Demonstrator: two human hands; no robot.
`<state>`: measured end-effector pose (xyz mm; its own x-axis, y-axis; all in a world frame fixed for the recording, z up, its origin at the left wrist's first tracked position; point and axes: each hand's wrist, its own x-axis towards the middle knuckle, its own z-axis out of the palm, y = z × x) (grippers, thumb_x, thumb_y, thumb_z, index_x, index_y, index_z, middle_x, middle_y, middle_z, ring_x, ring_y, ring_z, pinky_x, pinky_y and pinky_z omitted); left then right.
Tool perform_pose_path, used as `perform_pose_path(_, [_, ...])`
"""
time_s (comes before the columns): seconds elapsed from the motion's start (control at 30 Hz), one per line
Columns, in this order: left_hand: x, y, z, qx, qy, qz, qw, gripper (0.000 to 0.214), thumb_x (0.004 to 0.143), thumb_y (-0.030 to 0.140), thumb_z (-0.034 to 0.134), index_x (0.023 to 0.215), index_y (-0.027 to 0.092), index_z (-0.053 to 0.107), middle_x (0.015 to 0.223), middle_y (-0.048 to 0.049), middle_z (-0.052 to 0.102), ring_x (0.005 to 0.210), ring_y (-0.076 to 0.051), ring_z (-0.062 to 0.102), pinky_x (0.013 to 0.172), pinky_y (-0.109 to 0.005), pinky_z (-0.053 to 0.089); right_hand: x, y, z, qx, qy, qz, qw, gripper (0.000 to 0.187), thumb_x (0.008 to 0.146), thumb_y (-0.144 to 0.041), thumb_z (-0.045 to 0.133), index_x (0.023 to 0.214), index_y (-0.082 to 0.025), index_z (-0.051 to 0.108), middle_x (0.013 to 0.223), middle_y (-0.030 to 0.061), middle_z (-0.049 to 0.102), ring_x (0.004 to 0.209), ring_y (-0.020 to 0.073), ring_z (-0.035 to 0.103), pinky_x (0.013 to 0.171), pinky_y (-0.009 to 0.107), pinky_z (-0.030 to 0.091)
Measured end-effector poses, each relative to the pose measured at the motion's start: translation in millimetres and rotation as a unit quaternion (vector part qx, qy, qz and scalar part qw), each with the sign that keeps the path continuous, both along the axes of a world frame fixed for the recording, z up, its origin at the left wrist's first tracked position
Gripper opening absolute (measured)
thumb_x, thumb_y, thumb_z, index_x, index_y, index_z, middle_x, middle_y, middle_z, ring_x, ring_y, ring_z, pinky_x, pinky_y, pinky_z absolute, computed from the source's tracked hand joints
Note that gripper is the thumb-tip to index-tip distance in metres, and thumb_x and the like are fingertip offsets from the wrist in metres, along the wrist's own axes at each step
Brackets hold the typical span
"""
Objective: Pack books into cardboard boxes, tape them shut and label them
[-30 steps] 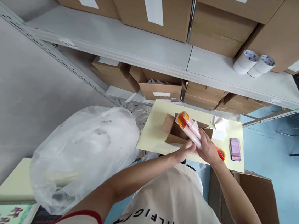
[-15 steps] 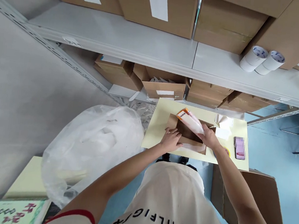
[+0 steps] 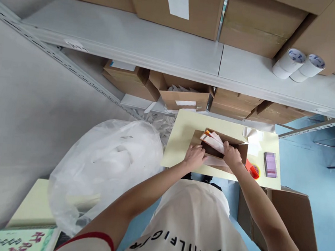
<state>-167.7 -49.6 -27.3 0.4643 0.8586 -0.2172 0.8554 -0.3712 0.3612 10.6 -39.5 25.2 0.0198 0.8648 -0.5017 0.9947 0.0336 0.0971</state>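
Note:
A small open cardboard box (image 3: 238, 148) sits on a pale yellow table (image 3: 185, 131). Inside it lies a pink-and-white pack with an orange end (image 3: 212, 140). My right hand (image 3: 231, 156) is closed on the near end of that pack, pressing it down into the box. My left hand (image 3: 195, 157) grips the box's left near flap, fingers curled over its edge. A red tape roll (image 3: 254, 171) lies just right of my right wrist.
A pink phone (image 3: 270, 164) and white paper slips (image 3: 254, 140) lie on the table's right side. A big clear plastic bag (image 3: 106, 167) bulges at the left. Shelves behind carry cardboard cartons (image 3: 182, 97) and two white tape rolls (image 3: 298, 65). An open carton (image 3: 292, 218) stands on the floor at right.
The pack has gone from held above the box to lowered inside it. My left hand left the pack and took the box's left flap.

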Motion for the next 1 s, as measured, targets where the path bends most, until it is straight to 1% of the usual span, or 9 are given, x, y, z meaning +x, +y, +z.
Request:
perform_pose_path(0.1, [0, 2, 4.3, -0.006, 0.014, -0.001, 1.000, 0.028, 0.092, 0.037, 0.056, 0.097, 0.013, 0.069, 0.104, -0.0172, 0.071, 0.113, -0.031, 0.059, 0.095, -0.045, 0.037, -6, 2, -3.3, -0.014, -0.028, -0.006, 0.999, 0.034, 0.093, -0.004, 0.040, 0.126, -0.012, 0.045, 0.109, 0.0185, 0.070, 0.102, 0.0259, 0.071, 0.081, 0.032, 0.053])
perform_pose_path(0.2, [1, 4, 5.8, 0.007, 0.016, 0.019, 1.000, 0.040, 0.092, 0.036, 0.056, 0.120, 0.008, 0.061, 0.104, -0.0181, 0.071, 0.109, -0.031, 0.062, 0.100, -0.046, 0.033, -8, 3, -8.6, -0.018, -0.026, -0.013, 0.999, 0.034, 0.094, -0.002, 0.036, 0.125, -0.010, 0.045, 0.108, 0.0201, 0.070, 0.101, 0.0248, 0.072, 0.081, 0.032, 0.053])
perform_pose_path(0.3, [3, 5, 2.8, 0.009, 0.007, 0.047, 0.999, 0.061, 0.090, 0.036, 0.058, 0.138, 0.001, 0.044, 0.108, -0.0212, 0.071, 0.110, -0.032, 0.061, 0.101, -0.046, 0.031, -7, 5, -13.4, -0.024, -0.021, -0.017, 0.999, 0.034, 0.091, -0.002, 0.044, 0.124, -0.009, 0.046, 0.105, 0.0204, 0.071, 0.100, 0.0245, 0.072, 0.082, 0.031, 0.053])
perform_pose_path(0.47, [3, 13, -7.2, -0.040, -0.017, 0.054, 0.998, 0.075, 0.086, 0.035, 0.061, 0.143, -0.005, 0.034, 0.107, -0.0225, 0.071, 0.116, -0.034, 0.059, 0.100, -0.046, 0.034, -5, 8, -19.0, -0.033, 0.006, 0.004, 0.999, 0.046, 0.081, -0.006, 0.060, 0.125, -0.009, 0.047, 0.110, 0.0186, 0.069, 0.106, 0.0258, 0.069, 0.089, 0.032, 0.050])
perform_pose_path(0.57, [3, 16, -11.5, -0.047, -0.034, 0.056, 0.997, 0.065, 0.084, 0.034, 0.063, 0.137, 0.000, 0.044, 0.102, -0.0198, 0.073, 0.115, -0.035, 0.060, 0.100, -0.047, 0.035, -11, 9, -22.4, -0.021, 0.044, -0.003, 0.999, 0.069, 0.078, -0.021, 0.069, 0.138, -0.012, 0.037, 0.126, 0.0193, 0.061, 0.112, 0.0275, 0.065, 0.090, 0.034, 0.050])
perform_pose_path(0.7, [2, 18, -13.6, -0.031, -0.055, 0.052, 0.997, 0.036, 0.084, 0.027, 0.061, 0.115, 0.009, 0.063, 0.097, -0.0169, 0.073, 0.110, -0.034, 0.062, 0.099, -0.048, 0.039, -29, 13, -27.2, 0.087, 0.142, -0.026, 0.986, 0.102, 0.075, -0.047, 0.073, 0.151, -0.013, 0.015, 0.136, 0.0200, 0.052, 0.118, 0.0319, 0.058, 0.096, 0.039, 0.048])
perform_pose_path(0.77, [-1, 20, -13.0, -0.034, -0.067, 0.055, 0.996, 0.034, 0.082, 0.020, 0.060, 0.115, 0.011, 0.064, 0.094, -0.0148, 0.072, 0.108, -0.033, 0.062, 0.098, -0.046, 0.042, -35, 17, -29.8, 0.122, 0.146, -0.020, 0.982, 0.093, 0.080, -0.047, 0.069, 0.150, -0.012, 0.018, 0.132, 0.0191, 0.054, 0.116, 0.0314, 0.059, 0.096, 0.039, 0.047])
perform_pose_path(0.9, [-10, 26, -9.4, -0.031, -0.102, 0.049, 0.993, 0.041, 0.081, 0.017, 0.060, 0.122, 0.017, 0.061, 0.096, -0.0100, 0.070, 0.107, -0.029, 0.062, 0.099, -0.044, 0.044, -35, 24, -31.8, 0.094, 0.100, 0.010, 0.991, 0.044, 0.098, -0.039, 0.043, 0.135, -0.015, 0.041, 0.123, 0.0151, 0.058, 0.102, 0.0251, 0.065, 0.080, 0.033, 0.052])
perform_pose_path(1.0, [-12, 33, -7.9, 0.025, -0.091, 0.146, 0.985, 0.051, 0.080, 0.026, 0.067, 0.128, 0.018, 0.054, 0.122, -0.0151, 0.060, 0.119, -0.033, 0.054, 0.099, -0.045, 0.045, -32, 27, -24.0, 0.075, 0.066, 0.040, 0.994, 0.036, 0.102, -0.040, 0.033, 0.128, -0.018, 0.046, 0.117, 0.0129, 0.061, 0.092, 0.0221, 0.067, 0.073, 0.031, 0.052])
